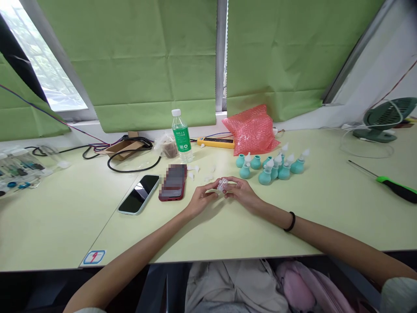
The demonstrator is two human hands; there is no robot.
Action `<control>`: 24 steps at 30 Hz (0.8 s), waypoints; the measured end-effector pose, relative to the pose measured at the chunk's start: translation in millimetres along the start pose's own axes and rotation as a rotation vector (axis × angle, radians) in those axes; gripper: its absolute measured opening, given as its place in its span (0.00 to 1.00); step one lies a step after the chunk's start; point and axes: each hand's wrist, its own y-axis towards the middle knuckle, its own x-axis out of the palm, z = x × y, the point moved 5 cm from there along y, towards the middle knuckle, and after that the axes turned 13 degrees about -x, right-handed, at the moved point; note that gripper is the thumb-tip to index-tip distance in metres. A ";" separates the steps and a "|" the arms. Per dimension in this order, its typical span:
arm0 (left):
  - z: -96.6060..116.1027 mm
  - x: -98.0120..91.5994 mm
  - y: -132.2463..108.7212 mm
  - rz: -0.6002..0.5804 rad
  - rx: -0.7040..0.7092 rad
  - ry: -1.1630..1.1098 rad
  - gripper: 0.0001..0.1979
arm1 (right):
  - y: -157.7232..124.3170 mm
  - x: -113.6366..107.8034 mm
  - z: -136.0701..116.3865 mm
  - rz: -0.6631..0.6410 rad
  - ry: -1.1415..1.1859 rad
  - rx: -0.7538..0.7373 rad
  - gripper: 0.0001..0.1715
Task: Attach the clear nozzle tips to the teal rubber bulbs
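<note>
A small clear plastic piece (223, 184) is held between my two hands above the table; its exact kind is too small to make out. My left hand (201, 200) comes from the left with its fingertips closed on one side of the piece. From the other side, my right hand (245, 194) pinches it between thumb and fingers. Several small white plastic tips (209, 178) lie loose just beyond my hands. To the right stand several teal squeeze bulbs (265, 176), some with white tips fitted and some with bare necks.
Two phones, a pale-cased one (139, 194) and a red-cased one (173, 182), lie left of my hands. Behind are a water bottle (182, 138), a yellow tool (216, 142) and a pink bubble-wrap bag (252, 132). A screwdriver (384, 180) and a fan (387, 117) are at right.
</note>
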 end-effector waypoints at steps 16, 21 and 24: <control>0.1 4.3 -0.4 -0.128 -0.194 -0.441 0.15 | -5.8 10.3 -32.7 -0.130 -0.414 -0.477 0.13; 2.1 2.2 -1.4 -0.126 -0.216 -0.375 0.15 | -4.3 10.1 -28.6 -0.188 -0.421 -0.456 0.15; 3.3 2.4 -2.0 -0.123 -0.200 -0.358 0.15 | -5.0 9.4 -27.3 -0.185 -0.484 -0.490 0.15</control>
